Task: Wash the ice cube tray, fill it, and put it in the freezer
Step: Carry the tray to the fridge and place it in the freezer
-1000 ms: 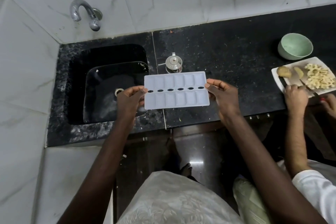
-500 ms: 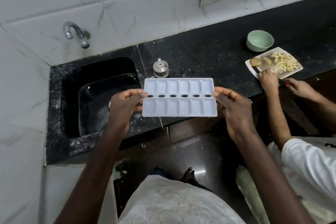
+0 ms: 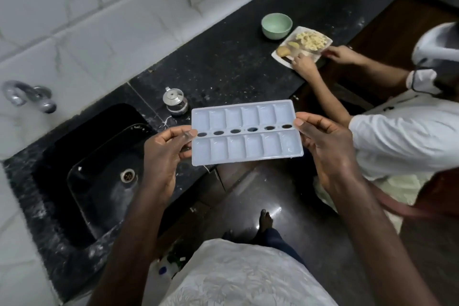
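Note:
A pale blue ice cube tray [image 3: 246, 131], two rows of compartments with a line of oval holes down the middle, is held flat in the air over the front edge of the black counter. My left hand [image 3: 164, 154] pinches its left end and my right hand [image 3: 325, 146] pinches its right end. The compartments look empty, apart from a few drops near the right end. The black sink [image 3: 99, 189] lies down to the left, with its drain [image 3: 128, 175] showing. A chrome tap [image 3: 27, 94] sticks out of the white tiled wall above it.
A small steel-lidded jar [image 3: 175, 102] stands on the counter just behind the tray. Further right are a green bowl [image 3: 276, 25] and a white plate of cut food [image 3: 301, 45], where another person's hands [image 3: 304, 63] work. That person stands close on my right.
The view has swung to the right and tilted. The tray now sits further from the sink, out over the counter's front edge. Both hands keep the same hold on its ends.

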